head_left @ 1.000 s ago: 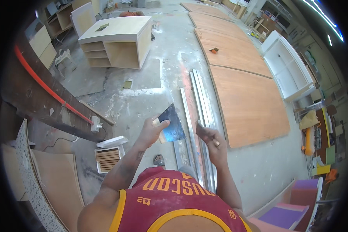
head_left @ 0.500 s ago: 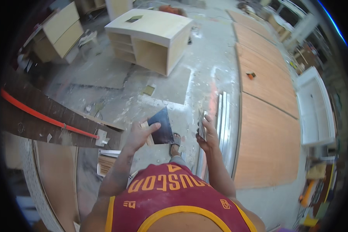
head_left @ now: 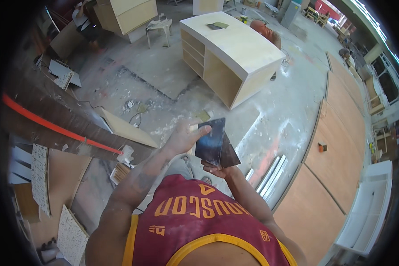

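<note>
Looking down from the head camera, I am seeing the concrete floor (head_left: 164, 75) spreading widest, dusty and patched, lying mostly open between the furniture and my hands. Brown plywood panels (head_left: 337, 146) are running along the right side, their long edge bending toward the rim, with a white shelf unit (head_left: 368, 208) lying beyond them. A pale cabinet (head_left: 235, 48) with open compartments is standing ahead, well apart from the hands, its near corner pointing toward me. A dark beam with an orange strip (head_left: 53, 126) is slanting across the left, closing that side in. Metal strips (head_left: 270, 175) are lying on the floor just right of my forearm, near the plywood edge. I am holding two dark square sheets (head_left: 215, 144) upright in front of my chest, above the floor. My left hand (head_left: 181, 137) is pressing its thumb and fingers against the left edge of the front sheet. My right hand (head_left: 217, 168) is pinching the sheets from below, fingers curling around their bottom edge.
</note>
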Tool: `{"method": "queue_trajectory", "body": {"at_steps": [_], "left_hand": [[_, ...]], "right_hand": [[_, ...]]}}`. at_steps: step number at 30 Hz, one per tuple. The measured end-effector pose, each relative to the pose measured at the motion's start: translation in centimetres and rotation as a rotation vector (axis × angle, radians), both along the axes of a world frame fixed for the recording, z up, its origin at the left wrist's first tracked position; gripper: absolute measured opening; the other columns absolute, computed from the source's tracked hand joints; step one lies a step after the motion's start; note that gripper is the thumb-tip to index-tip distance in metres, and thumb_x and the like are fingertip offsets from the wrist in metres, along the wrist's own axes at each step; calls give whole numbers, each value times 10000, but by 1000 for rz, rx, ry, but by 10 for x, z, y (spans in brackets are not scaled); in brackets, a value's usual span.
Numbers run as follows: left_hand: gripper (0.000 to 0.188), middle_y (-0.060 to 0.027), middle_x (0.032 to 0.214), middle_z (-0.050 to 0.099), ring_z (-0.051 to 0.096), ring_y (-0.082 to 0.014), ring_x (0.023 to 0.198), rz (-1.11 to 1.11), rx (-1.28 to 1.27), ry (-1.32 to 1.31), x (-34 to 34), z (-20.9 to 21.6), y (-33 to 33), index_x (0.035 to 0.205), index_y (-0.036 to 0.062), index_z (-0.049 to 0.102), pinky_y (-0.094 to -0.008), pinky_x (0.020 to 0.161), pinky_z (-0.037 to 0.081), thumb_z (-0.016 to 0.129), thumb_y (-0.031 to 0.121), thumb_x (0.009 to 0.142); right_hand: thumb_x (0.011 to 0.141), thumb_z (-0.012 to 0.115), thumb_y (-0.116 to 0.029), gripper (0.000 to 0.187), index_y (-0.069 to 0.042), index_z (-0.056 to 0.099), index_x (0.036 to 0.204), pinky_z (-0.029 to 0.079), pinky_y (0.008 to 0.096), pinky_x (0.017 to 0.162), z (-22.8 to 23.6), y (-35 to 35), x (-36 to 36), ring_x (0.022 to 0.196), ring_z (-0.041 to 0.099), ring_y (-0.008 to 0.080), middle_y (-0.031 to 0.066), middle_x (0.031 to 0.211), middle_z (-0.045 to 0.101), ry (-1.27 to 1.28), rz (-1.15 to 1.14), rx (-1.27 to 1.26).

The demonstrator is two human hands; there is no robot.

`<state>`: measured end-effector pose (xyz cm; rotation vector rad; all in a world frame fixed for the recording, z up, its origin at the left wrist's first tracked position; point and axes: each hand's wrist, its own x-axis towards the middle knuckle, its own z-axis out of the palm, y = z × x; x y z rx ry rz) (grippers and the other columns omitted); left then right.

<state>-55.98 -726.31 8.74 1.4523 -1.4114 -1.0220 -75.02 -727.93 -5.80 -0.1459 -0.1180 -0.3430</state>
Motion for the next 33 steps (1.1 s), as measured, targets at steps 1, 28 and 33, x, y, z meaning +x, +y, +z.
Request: {"method": "queue_trajectory", "body": {"at_steps": [1,28,33], "left_hand": [[365,-87,1035,719,642,-137,936,-37,-12,-17,9,-18,-15,1158,-34,676,-301,850,510,668,278,970],[357,-33,1024,679,605,-113,962,-146,21,102,329,-88,-388,1048,5,658,-287,863,480,614,357,1003],[368,-19,794,670,613,-112,750,801,-248,319,462,-52,-434,947,12,709,-313,714,502,691,380,953]], "right_hand": [[990,481,-505,437,-95,620,1055,419,258,500,9,-13,4,587,489,128,21,896,640,79,-14,9],[965,587,-502,570,-95,531,1360,530,405,982,-54,-480,339,1161,616,228,118,1301,596,412,-35,-535],[1012,542,-448,406,-109,550,1235,543,287,615,-8,-559,471,632,626,178,68,1023,660,495,220,-247]]}}
